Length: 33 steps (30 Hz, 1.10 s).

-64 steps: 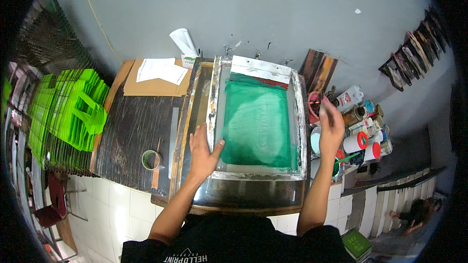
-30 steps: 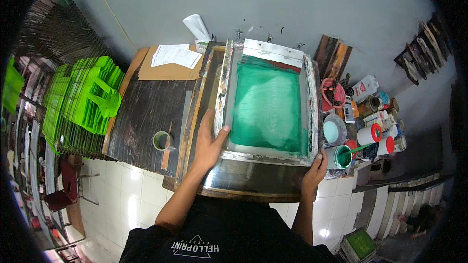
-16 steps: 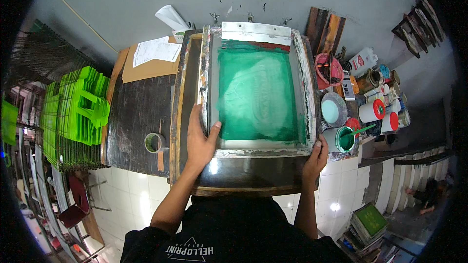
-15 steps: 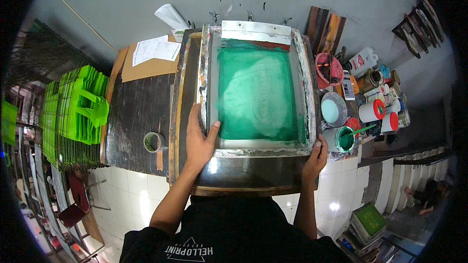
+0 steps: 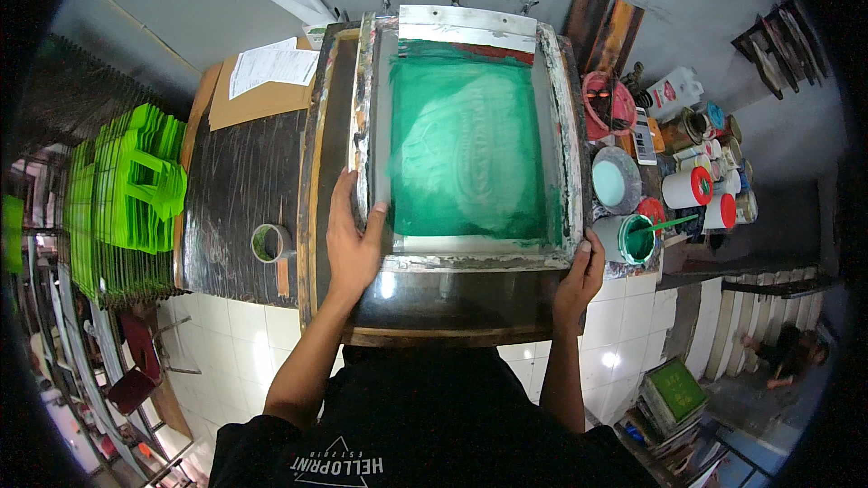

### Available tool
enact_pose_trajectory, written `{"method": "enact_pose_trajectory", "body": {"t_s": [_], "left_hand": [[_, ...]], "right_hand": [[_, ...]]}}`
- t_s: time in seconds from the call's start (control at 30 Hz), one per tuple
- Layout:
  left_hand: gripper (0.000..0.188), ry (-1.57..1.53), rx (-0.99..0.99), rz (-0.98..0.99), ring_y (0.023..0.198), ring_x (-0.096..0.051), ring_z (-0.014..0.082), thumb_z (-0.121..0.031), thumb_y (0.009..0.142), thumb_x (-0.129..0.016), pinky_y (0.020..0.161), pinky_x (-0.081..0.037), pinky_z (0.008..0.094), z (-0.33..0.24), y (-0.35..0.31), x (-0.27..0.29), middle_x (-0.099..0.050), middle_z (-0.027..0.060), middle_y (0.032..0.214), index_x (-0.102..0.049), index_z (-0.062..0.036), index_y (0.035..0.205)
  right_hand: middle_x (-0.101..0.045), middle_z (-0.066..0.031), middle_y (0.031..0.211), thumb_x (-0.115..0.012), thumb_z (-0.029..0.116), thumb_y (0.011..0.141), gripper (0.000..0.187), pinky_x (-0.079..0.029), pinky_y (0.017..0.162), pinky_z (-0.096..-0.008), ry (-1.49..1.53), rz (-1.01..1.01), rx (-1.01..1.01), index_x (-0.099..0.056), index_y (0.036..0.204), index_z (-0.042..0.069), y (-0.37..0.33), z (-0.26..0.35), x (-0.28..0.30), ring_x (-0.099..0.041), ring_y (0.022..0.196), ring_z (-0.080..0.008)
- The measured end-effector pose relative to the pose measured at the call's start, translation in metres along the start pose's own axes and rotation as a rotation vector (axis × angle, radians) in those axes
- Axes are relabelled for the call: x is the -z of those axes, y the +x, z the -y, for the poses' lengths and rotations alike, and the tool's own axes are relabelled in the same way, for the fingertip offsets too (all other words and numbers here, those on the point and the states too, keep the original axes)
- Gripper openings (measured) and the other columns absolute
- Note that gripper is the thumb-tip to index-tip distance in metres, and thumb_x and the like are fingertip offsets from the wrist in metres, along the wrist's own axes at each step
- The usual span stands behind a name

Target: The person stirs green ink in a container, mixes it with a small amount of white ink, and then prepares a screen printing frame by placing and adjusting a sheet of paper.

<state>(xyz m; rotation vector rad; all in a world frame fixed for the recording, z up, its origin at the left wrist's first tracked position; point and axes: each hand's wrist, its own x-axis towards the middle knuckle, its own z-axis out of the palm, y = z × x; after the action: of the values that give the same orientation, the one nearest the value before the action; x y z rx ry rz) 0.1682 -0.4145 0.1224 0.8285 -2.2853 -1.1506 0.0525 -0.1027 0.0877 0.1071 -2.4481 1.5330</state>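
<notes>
A screen-printing frame [image 5: 362,108] lies over a dark printing board [image 5: 425,307], its mesh [image 5: 461,145] coated with green ink and a paler patch in the middle. A white bar with a reddish-brown strip, which looks like a squeegee [image 5: 466,23], rests across the far end. My left hand [image 5: 355,248] grips the frame's left side near the front corner, thumb on top and fingers along the outer edge. At the front right corner my right hand [image 5: 579,282] is closed round the edge; part of its grip is hidden.
Right of the frame stand a tub of green ink [image 5: 628,242] with a green stick, a pale bowl [image 5: 617,179] and a pink basket [image 5: 608,107]. Leftward lie a tape roll [image 5: 270,243], papers [image 5: 271,70] and a rack of bright green bags [image 5: 127,185]. Another person [image 5: 796,352] is at lower right.
The whole view has shifted a little, so the scene appears higher and further left. Both hands keep their places on the frame. The person at lower right shows more fully.
</notes>
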Motion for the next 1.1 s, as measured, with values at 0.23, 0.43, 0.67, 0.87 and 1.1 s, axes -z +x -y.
{"method": "enact_pose_trajectory", "body": {"t_s": [0.23,0.43,0.67,0.87,1.1], "left_hand": [[0.056,-0.06,-0.032,0.0,0.142,-0.044,0.0424,-0.016,0.097,-0.061,0.118,-0.033,0.0462,0.007,-0.001,0.0,-0.043,0.0279,0.153,-0.042,0.0029,0.147],[0.059,-0.042,0.008,0.013,0.141,-0.044,0.0426,-0.016,0.096,-0.063,0.118,-0.034,0.0467,0.002,0.0,0.002,-0.043,0.0282,0.153,-0.041,0.003,0.147],[0.06,-0.018,-0.01,0.005,0.14,-0.045,0.0439,-0.015,0.095,-0.065,0.117,-0.035,0.0476,0.0,0.0,0.002,-0.042,0.0286,0.152,-0.041,0.0031,0.146],[0.059,-0.048,-0.031,0.01,0.14,-0.044,0.0445,-0.015,0.095,-0.065,0.117,-0.035,0.0474,0.0,0.0,0.003,-0.041,0.0288,0.153,-0.041,0.0034,0.146],[0.06,-0.056,-0.032,0.002,0.142,-0.041,0.0446,-0.015,0.095,-0.065,0.118,-0.032,0.047,0.001,-0.001,0.002,-0.04,0.0301,0.153,-0.041,0.0047,0.146]], "right_hand": [[-0.064,-0.014,0.124,-0.048,0.018,0.108,0.033,-0.043,0.103,-0.0342,0.037,0.003,-0.018,-0.061,0.129,-0.005,0.0,0.005,-0.001,-0.058,0.113,-0.022],[-0.065,-0.0139,0.122,-0.048,0.018,0.108,0.033,-0.043,0.102,-0.0342,0.003,-0.01,0.01,-0.061,0.128,-0.005,0.0,-0.002,-0.001,-0.059,0.112,-0.0222],[-0.065,-0.0138,0.123,-0.048,0.017,0.108,0.032,-0.043,0.103,-0.034,0.025,-0.013,-0.002,-0.061,0.127,-0.005,0.001,-0.001,-0.002,-0.059,0.113,-0.0219],[-0.065,-0.015,0.123,-0.049,0.018,0.108,0.033,-0.043,0.103,-0.0349,0.014,-0.015,0.0,-0.061,0.127,-0.006,0.0,-0.002,0.0,-0.059,0.114,-0.0231],[-0.065,-0.0131,0.121,-0.049,0.02,0.108,0.034,-0.044,0.102,-0.0332,0.053,-0.019,0.02,-0.062,0.127,-0.005,-0.002,-0.003,-0.002,-0.059,0.112,-0.0208]]}}
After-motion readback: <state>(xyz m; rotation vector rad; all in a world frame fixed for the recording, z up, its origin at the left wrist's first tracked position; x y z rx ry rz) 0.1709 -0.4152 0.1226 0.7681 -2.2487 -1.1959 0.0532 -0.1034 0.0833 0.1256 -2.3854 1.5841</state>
